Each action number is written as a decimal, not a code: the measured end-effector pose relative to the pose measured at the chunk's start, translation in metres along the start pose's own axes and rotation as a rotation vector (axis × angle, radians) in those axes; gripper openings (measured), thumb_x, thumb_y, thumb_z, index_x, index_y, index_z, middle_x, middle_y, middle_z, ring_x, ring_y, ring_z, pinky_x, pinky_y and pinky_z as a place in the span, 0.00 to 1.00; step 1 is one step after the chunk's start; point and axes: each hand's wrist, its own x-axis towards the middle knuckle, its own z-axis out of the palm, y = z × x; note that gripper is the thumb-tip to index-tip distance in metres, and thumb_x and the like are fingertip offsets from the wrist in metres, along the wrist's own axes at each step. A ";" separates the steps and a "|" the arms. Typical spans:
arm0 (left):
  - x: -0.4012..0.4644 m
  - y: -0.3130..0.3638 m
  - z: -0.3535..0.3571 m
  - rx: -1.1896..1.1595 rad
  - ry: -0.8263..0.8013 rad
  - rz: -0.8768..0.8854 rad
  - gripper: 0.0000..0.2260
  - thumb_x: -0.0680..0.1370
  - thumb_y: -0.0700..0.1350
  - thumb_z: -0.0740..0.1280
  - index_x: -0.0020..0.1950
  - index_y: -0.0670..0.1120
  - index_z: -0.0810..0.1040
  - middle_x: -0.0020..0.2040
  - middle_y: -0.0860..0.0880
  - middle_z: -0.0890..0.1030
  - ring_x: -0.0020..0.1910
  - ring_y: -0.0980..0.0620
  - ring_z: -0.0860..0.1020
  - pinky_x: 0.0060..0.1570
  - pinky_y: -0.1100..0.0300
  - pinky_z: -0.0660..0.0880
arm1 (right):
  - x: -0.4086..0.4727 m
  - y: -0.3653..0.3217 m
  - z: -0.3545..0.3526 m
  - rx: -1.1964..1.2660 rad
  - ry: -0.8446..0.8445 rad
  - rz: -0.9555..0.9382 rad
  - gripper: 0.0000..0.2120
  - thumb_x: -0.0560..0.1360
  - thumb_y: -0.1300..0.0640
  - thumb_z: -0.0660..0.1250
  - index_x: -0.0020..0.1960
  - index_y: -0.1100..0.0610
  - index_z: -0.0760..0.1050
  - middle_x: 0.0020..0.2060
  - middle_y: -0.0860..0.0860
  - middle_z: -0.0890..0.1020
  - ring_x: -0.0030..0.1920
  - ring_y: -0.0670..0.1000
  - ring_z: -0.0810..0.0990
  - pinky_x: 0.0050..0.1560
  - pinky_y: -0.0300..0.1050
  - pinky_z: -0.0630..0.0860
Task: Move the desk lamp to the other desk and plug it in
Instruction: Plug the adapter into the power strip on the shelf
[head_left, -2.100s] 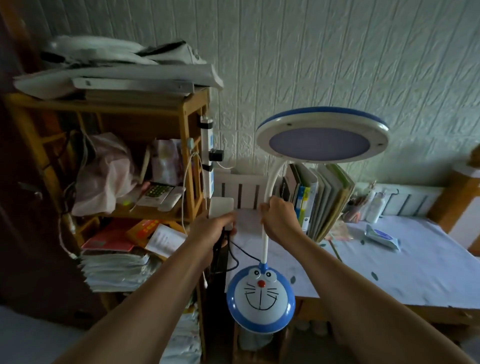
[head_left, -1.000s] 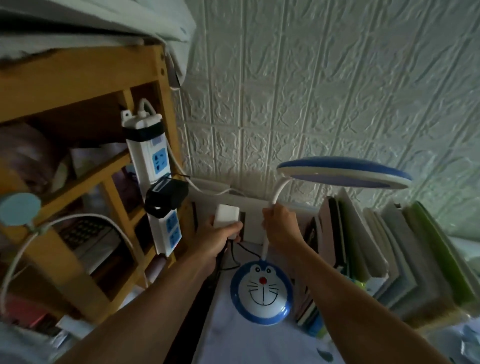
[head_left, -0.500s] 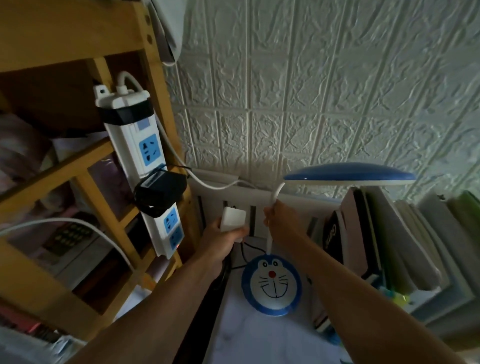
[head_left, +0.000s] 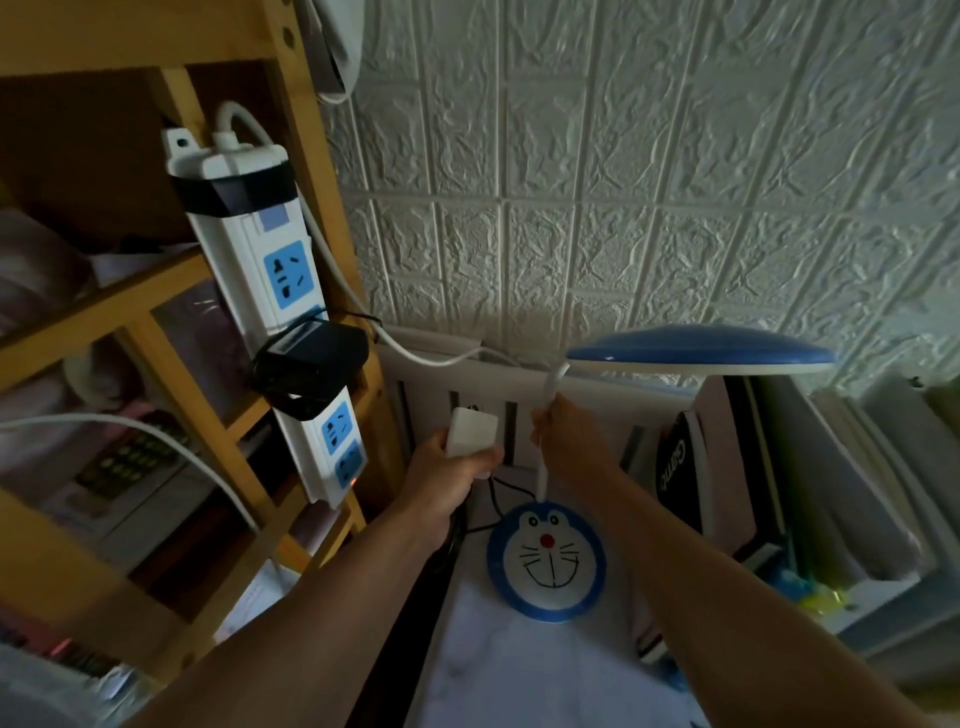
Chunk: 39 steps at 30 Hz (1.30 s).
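Observation:
The desk lamp has a round blue-and-white base (head_left: 546, 561) with a cartoon cat face, a thin white neck and a flat blue head (head_left: 701, 353). Its base rests on the pale desk top (head_left: 519, 675) near the back wall. My right hand (head_left: 563, 439) grips the neck partway up. My left hand (head_left: 449, 475) holds the lamp's white power adapter (head_left: 471, 431), and a black cord runs from it down to the base. A white power strip (head_left: 270, 312) with blue sockets hangs upright on the wooden shelf post, left of my left hand.
A black adapter (head_left: 311, 366) sits plugged into the strip's middle. The wooden shelf unit (head_left: 156, 322) at left holds bags and papers. Upright books (head_left: 779, 493) stand right of the lamp. A white slatted rail (head_left: 519, 379) runs along the textured wall.
The lamp was carried over and its base came down onto the desk. Both hands keep their hold, and the view has moved closer to the power strip.

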 end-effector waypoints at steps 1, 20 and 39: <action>0.000 -0.001 0.000 -0.003 -0.002 -0.003 0.18 0.70 0.41 0.73 0.58 0.47 0.72 0.49 0.46 0.79 0.43 0.54 0.77 0.37 0.63 0.72 | 0.000 0.000 0.000 0.000 -0.005 0.000 0.08 0.79 0.58 0.56 0.47 0.58 0.73 0.39 0.52 0.78 0.43 0.53 0.80 0.43 0.43 0.73; -0.040 0.028 -0.021 0.030 0.008 -0.045 0.15 0.72 0.38 0.69 0.58 0.44 0.73 0.47 0.45 0.83 0.34 0.55 0.83 0.33 0.61 0.71 | -0.064 -0.058 -0.017 -0.103 -0.146 0.111 0.13 0.77 0.60 0.57 0.58 0.63 0.73 0.57 0.61 0.78 0.58 0.59 0.76 0.52 0.47 0.71; -0.110 0.096 -0.042 -0.107 0.100 0.143 0.17 0.69 0.38 0.72 0.56 0.37 0.80 0.54 0.37 0.82 0.55 0.39 0.79 0.53 0.47 0.75 | -0.121 -0.125 -0.036 0.041 -0.458 -0.091 0.11 0.70 0.59 0.70 0.52 0.59 0.77 0.44 0.53 0.80 0.40 0.45 0.76 0.45 0.41 0.76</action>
